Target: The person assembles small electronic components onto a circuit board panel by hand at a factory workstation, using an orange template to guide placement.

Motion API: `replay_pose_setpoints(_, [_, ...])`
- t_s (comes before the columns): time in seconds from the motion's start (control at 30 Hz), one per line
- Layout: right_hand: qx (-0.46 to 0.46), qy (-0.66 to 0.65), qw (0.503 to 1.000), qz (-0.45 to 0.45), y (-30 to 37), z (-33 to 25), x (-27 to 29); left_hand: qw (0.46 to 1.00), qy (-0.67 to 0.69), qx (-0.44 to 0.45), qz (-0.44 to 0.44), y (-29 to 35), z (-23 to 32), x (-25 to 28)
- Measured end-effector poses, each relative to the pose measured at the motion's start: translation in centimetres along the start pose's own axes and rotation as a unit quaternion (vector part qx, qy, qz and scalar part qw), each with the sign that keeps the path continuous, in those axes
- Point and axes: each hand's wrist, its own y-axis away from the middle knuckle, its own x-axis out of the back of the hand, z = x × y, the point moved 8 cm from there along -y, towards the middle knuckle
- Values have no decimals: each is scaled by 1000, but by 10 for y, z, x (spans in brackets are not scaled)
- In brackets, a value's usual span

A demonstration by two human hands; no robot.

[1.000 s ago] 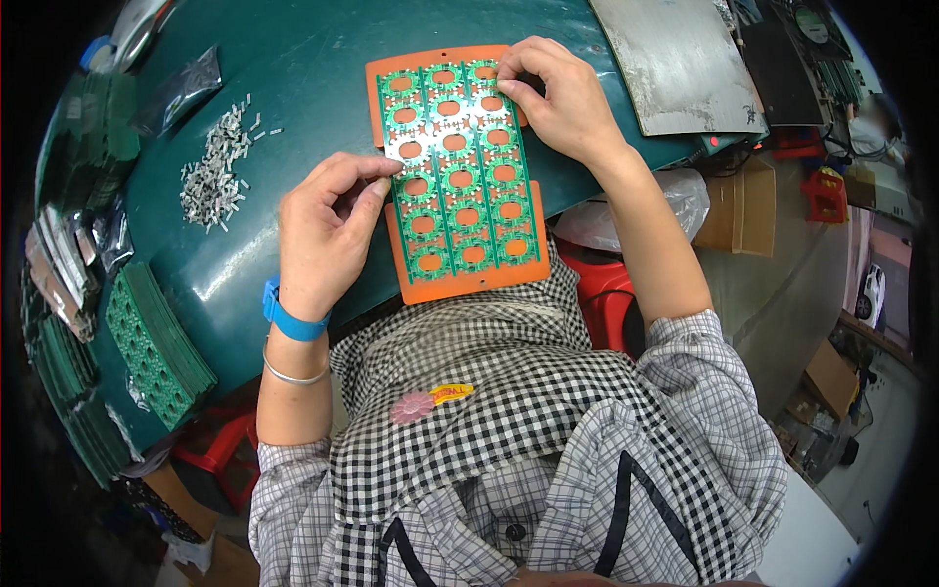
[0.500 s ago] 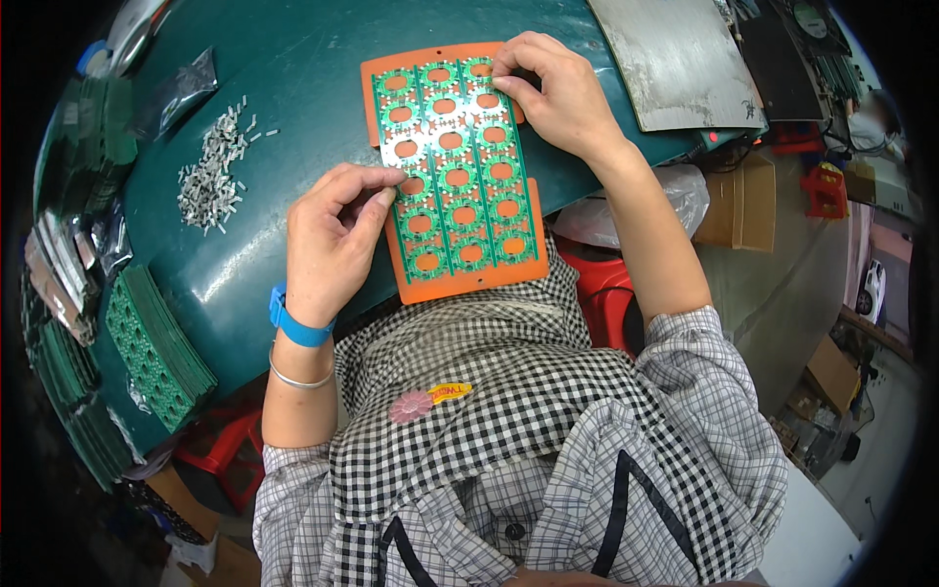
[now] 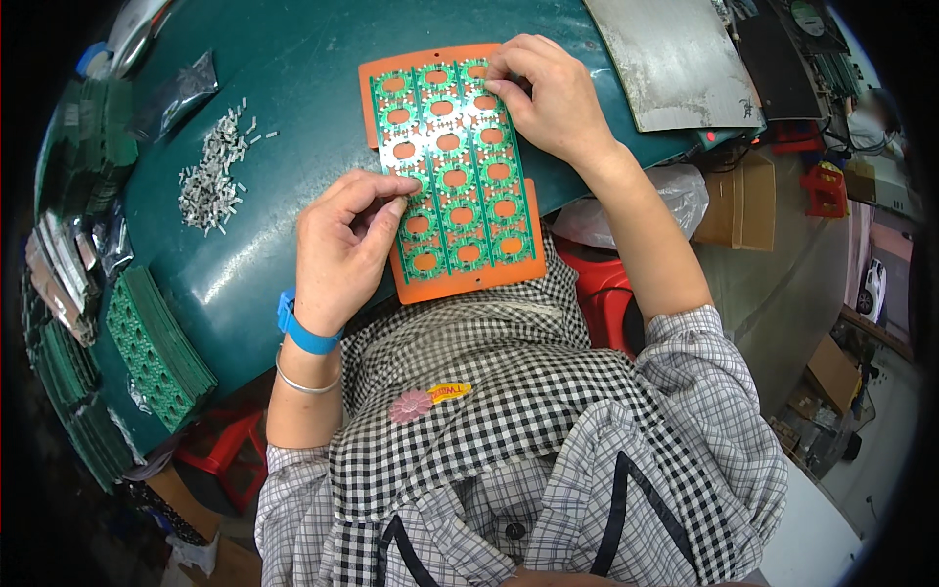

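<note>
A green circuit board panel (image 3: 452, 159), with rows of round boards with oval openings, lies on an orange tray (image 3: 469, 285) at the table's near edge. My left hand (image 3: 344, 235) reaches over the panel's left side, thumb and forefinger closed close together on the panel's surface. At the far right corner of the panel is my right hand (image 3: 553, 96), its thumb and forefinger pinched over the board. Whatever either pinch holds is too small or hidden to make out. A blue wrist strap (image 3: 311, 336) and a thin bangle circle my left wrist.
Left of the panel lies a heap of small grey-white parts (image 3: 210, 176), with a dark plastic bag (image 3: 186, 93) beyond it. Stacked green boards (image 3: 156, 342) line the left edge. A metal plate (image 3: 675, 64) covers the back right. Below stand red stools (image 3: 603, 293) and a carton (image 3: 738, 201).
My left hand has slid right and slightly nearer, from the panel's left edge onto its face. My right fingertips have moved a little left over the corner. The panel has barely shifted.
</note>
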Motion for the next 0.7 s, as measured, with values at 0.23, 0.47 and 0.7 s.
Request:
replay_pose_setpoints(0.23, [-49, -7, 998, 39, 9, 13, -5, 1000, 17, 2, -3, 1, 4, -3])
replay_pose_setpoints(0.47, [32, 16, 999, 11, 1, -10, 2, 1000, 29, 6, -7, 2, 4, -4])
replay_pose_setpoints(0.7, [-17, 6, 999, -47, -3, 2, 6, 987, 151, 47, 20, 4, -5, -8])
